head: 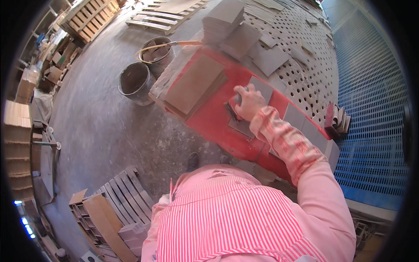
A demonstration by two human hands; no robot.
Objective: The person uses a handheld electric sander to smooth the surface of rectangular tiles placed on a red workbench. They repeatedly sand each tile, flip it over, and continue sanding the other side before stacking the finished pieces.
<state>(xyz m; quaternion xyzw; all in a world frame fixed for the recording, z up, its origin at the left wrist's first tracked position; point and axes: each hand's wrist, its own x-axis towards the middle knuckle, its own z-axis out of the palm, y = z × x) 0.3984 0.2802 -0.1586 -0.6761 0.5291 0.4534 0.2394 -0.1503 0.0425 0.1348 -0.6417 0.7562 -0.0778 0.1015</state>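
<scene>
My right hand (251,102) is closed around a flat-based hand tool (236,104), probably a sanding block or small sander. The tool rests on or just above a thin grey rectangular panel (241,127) on the red-covered worktable (209,121). Beyond my hand lies another flat grey panel (263,87). Several brownish panels (194,85) are piled at the table's left end, slightly fanned. Nearer the right edge, more grey panels (302,122) sit in a row, partly hidden by my sleeved forearm. My left hand is out of view.
Two buckets (134,82) (157,52) stand left of the table, the farther one holding broken pieces. A yellow hose (186,43) reaches the table. Past it lie stacked panels (224,16) on a perforated surface (299,78). A blue slotted panel (370,108) rises at right; wooden pallets (126,193) lie behind.
</scene>
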